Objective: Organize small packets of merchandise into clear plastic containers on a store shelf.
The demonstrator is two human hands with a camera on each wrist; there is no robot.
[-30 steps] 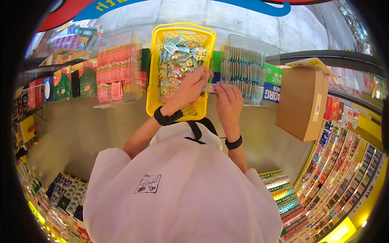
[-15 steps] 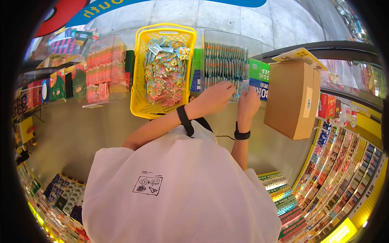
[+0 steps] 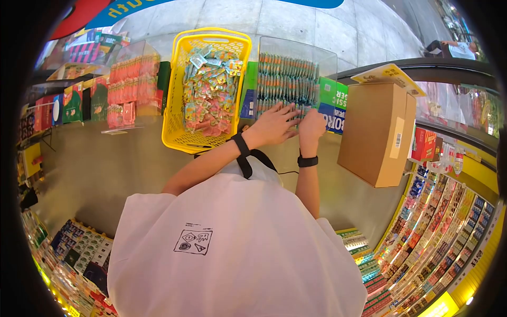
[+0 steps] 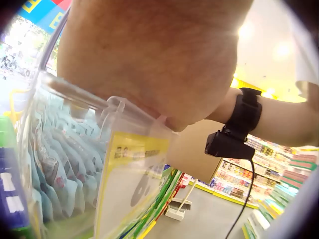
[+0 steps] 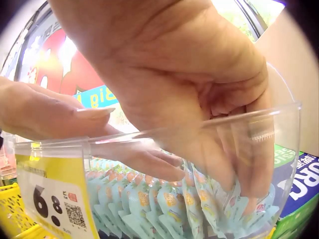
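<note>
A clear plastic bin (image 3: 327, 58) holds rows of upright light-blue snack packets (image 3: 288, 79). My right hand (image 3: 312, 126) reaches over the bin's near rim at its right end. In the right wrist view its thumb and fingers point down into the bin and pinch a light-blue packet (image 5: 237, 209) among the others. My left hand (image 3: 274, 126) lies palm down at the front of the bin, its fingers extended over the packets beside the right hand. The back of the left hand fills the left wrist view, hiding its fingertips.
Left of the bin stands a yellow basket (image 3: 170, 127) with a loose heap of blue and pink packets (image 3: 208, 95). Another clear bin (image 3: 150, 47) of pink packets is further left. A cardboard box (image 3: 369, 132) stands at the right. A price card (image 4: 132, 184) hangs on the bin's front.
Both hands have moved right from over the yellow basket to the bin of blue packets. The right hand has lowered into the bin; the left fingers have spread over the packets.
</note>
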